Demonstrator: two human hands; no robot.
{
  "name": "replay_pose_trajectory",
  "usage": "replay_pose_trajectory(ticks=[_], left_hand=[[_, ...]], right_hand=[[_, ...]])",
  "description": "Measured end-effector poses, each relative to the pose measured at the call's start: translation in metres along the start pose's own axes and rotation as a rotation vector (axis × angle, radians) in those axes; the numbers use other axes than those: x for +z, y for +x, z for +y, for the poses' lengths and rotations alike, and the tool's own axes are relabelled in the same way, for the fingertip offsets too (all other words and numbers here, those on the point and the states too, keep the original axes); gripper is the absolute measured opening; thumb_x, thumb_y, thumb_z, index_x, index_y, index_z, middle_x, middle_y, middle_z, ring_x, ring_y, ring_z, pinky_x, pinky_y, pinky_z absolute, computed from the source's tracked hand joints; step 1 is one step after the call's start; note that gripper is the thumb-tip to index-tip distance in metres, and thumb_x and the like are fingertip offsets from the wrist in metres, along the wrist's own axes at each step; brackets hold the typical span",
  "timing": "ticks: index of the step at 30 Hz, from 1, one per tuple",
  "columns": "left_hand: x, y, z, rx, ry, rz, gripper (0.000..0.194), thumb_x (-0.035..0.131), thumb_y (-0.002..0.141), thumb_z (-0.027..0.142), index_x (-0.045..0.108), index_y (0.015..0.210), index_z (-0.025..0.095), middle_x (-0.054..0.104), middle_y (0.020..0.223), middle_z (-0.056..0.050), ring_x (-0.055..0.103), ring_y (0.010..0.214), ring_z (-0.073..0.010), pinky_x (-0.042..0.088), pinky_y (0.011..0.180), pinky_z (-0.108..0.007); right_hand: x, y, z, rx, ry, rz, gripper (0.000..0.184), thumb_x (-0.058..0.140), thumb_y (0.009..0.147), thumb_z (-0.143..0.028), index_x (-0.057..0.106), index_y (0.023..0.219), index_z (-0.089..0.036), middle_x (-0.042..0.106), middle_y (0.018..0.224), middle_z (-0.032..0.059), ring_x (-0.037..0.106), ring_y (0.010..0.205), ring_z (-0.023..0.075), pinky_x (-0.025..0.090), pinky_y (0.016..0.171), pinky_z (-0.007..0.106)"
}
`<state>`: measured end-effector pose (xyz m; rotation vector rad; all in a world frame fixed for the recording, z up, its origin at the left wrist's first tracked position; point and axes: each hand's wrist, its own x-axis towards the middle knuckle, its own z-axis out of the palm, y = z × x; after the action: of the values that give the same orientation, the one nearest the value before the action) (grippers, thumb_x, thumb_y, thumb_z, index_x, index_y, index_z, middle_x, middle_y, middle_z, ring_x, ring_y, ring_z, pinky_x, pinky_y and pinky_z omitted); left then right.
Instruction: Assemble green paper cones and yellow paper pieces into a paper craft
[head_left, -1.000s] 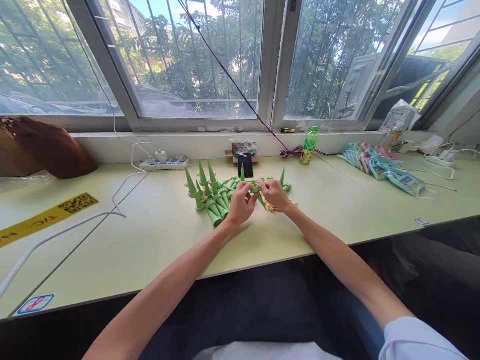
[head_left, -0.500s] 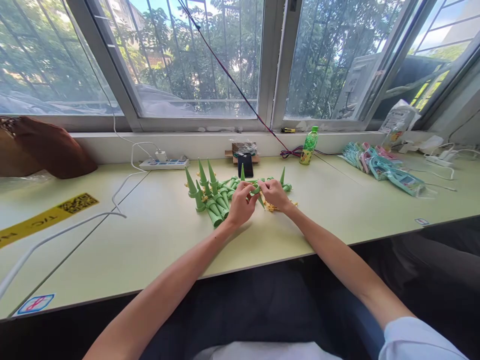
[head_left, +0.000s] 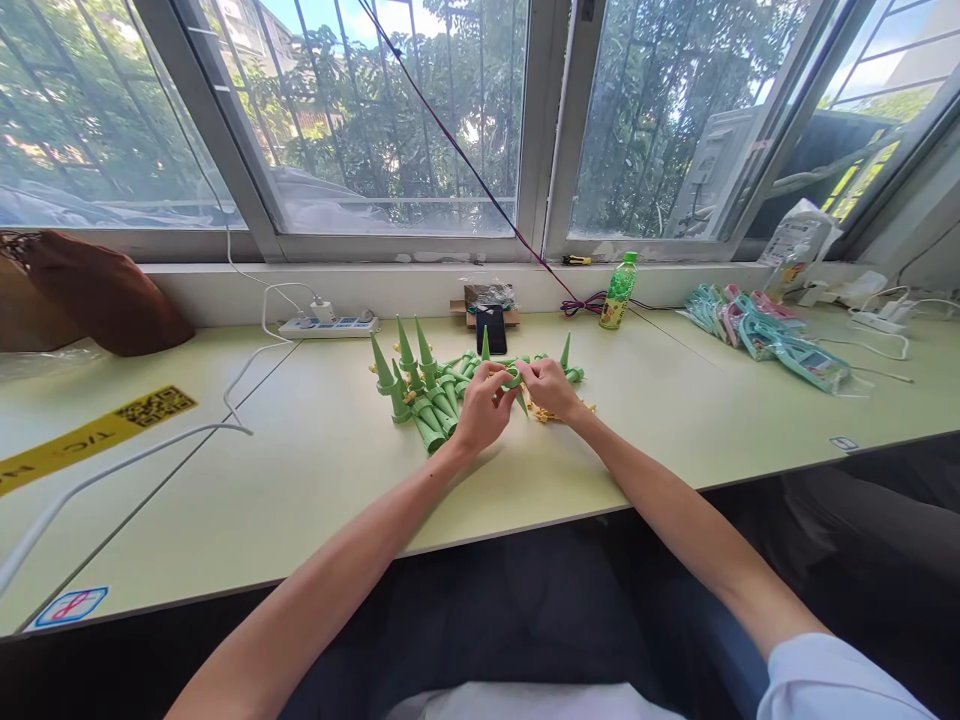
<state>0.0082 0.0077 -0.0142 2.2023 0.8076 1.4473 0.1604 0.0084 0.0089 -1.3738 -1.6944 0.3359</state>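
My left hand [head_left: 484,405] is closed around a green plastic cone spike [head_left: 523,402], whose pointed end angles down toward the table. Against the collar of that spike, my right hand [head_left: 550,387] is closed in a pinch; whatever its fingertips hold is hidden. To the left of my hands, several more green spikes [head_left: 421,352] stand upright with small yellow pieces at their collars. Others lie on their sides, with open hollow ends [head_left: 433,440] facing me. Small yellow plastic parts [head_left: 538,412] lie in a loose pile beneath my right hand.
Behind the spikes, a black phone [head_left: 490,330] leans on a small cardboard box [head_left: 457,308]. A green drink bottle [head_left: 618,290] stands right of it. Bagged teal and pink items [head_left: 780,335] lie farther right. A power strip [head_left: 337,328] and white cable [head_left: 244,385] are at left.
Almost nothing differs. Both hands stay at the same spot on the spike, with only a very slight shift of the fingers.
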Motion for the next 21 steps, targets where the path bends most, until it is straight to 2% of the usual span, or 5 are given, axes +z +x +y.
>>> replay_pose_trajectory(ticks=[5,8,14,17,21], left_hand=[[0.001,0.0,0.001,0.003,-0.032,0.009,0.009,0.06,0.091,0.02,0.06,0.083,0.018,0.054,0.103,-0.007,0.058,0.07,-0.009,0.051,0.052,-0.019],[0.001,-0.001,0.005,-0.017,-0.094,0.027,0.007,0.061,0.092,0.025,0.059,0.089,0.018,0.053,0.102,-0.006,0.06,0.075,-0.0104,0.054,0.052,-0.019],[0.002,0.004,0.013,-0.152,-0.397,0.116,0.034,0.059,0.093,0.05,0.051,0.11,0.021,0.055,0.107,-0.005,0.065,0.074,-0.0094,0.059,0.057,-0.022],[0.0,0.007,0.012,-0.275,-0.56,0.177,0.04,0.056,0.092,0.059,0.051,0.098,0.02,0.057,0.091,-0.001,0.063,0.064,-0.0092,0.056,0.051,-0.022],[-0.002,0.007,0.014,-0.429,-0.66,0.042,0.058,0.05,0.091,0.069,0.054,0.068,0.016,0.052,0.061,0.0,0.055,0.046,-0.0105,0.046,0.038,-0.022]], right_hand=[[0.001,0.0,-0.001,0.016,0.019,0.003,0.052,0.043,0.093,-0.035,0.02,0.047,-0.025,0.021,0.044,-0.0053,0.025,0.048,0.0124,0.034,0.059,0.029],[0.001,0.0,-0.001,0.013,0.047,0.025,0.053,0.044,0.095,-0.038,0.022,0.048,-0.025,0.023,0.045,-0.0044,0.026,0.048,0.0127,0.032,0.056,0.03],[0.002,-0.003,0.002,-0.004,0.143,0.133,0.065,0.037,0.095,-0.069,0.028,0.05,-0.024,0.034,0.043,-0.0014,0.034,0.047,0.0127,0.03,0.05,0.03],[0.003,-0.004,0.003,-0.015,0.203,0.161,0.067,0.032,0.093,-0.078,0.031,0.053,-0.024,0.037,0.044,-0.001,0.037,0.046,0.0124,0.029,0.048,0.028],[0.003,-0.006,0.002,-0.07,0.247,0.107,0.067,0.032,0.091,-0.081,0.035,0.056,-0.023,0.04,0.046,-0.0013,0.038,0.047,0.0118,0.03,0.048,0.028]])
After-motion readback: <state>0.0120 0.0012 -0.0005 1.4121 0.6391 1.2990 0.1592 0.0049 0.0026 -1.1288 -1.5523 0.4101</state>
